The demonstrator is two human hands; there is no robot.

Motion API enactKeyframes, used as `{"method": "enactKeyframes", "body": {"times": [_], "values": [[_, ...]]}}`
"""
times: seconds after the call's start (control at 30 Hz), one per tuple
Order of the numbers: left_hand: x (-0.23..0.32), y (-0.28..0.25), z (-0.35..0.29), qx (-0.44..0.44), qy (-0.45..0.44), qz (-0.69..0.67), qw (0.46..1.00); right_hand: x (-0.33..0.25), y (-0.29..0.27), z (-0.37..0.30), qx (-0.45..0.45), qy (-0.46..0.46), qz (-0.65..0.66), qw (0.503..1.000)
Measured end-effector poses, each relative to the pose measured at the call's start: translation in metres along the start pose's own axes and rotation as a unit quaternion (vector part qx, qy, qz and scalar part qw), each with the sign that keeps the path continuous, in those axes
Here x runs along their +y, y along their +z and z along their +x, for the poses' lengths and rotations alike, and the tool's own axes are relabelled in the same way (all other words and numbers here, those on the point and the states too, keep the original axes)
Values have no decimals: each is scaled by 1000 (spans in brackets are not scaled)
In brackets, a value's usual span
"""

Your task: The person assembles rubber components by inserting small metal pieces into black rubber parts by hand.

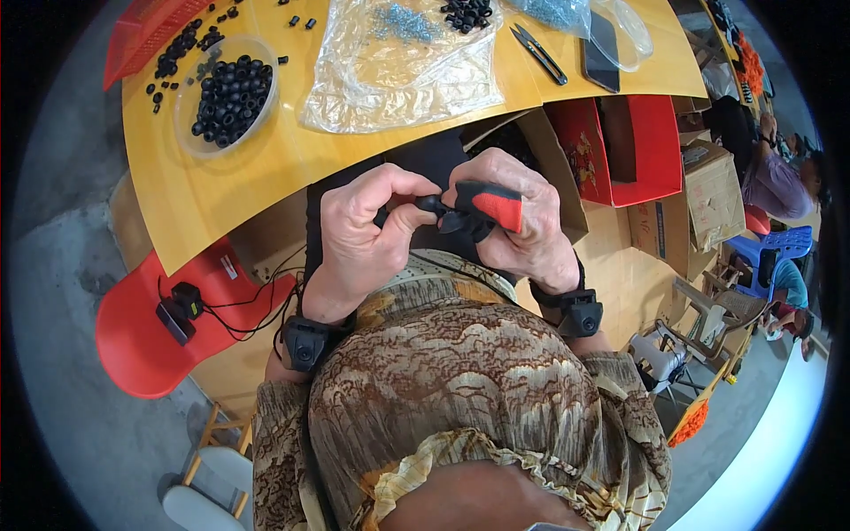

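Below the table's front edge, in front of my body, my two hands meet. My left hand (367, 230) is closed, thumb and forefinger pinching a small black rounded piece (430, 203). Wrapped in the fingers of my right hand (531, 217) is a black-and-red part (496, 205); its exact kind I cannot tell. Black bits of it stick out toward the left fingertips, and the two pieces touch or nearly touch. On the table to the left, a clear plastic bowl (197, 149) holds many small black round pieces (232, 102).
A clear plastic sheet (398, 93) bears small silvery hardware (405, 22) and black parts (467, 13). Snips (538, 55), a phone (600, 66) and a red basket (146, 40) are on the table (186, 199). Red box (651, 146) right; red chair (142, 345) with cables left.
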State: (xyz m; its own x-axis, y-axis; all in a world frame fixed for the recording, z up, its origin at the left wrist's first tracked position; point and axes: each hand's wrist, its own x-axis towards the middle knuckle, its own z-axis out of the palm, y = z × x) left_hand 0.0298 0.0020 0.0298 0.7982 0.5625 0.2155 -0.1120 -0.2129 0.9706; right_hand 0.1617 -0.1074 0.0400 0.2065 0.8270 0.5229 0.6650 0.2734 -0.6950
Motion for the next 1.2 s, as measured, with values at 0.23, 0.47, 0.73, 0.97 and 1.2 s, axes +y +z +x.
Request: {"method": "enactKeyframes", "body": {"times": [0.23, 0.47, 0.73, 0.97, 1.2], "values": [[-8, 6, -7, 9, -26, -5, 1000, 1, -3, -4, -36, 70, 58, 995], [-9, 11, -6, 17, -29, -4, 999, 3, -4, -4, -27, 107, 97, 989], [-6, 11, -9, 14, -27, -32, 999, -2, 9, -13, 64, 160, 148, 974], [-3, 18, -11, 36, 0, -43, 998, -7, 14, -18, 98, 112, 79, 986], [-11, 22, -19, 25, -27, -93, 995, -15, 37, -31, 233, 158, 141, 949]]}}
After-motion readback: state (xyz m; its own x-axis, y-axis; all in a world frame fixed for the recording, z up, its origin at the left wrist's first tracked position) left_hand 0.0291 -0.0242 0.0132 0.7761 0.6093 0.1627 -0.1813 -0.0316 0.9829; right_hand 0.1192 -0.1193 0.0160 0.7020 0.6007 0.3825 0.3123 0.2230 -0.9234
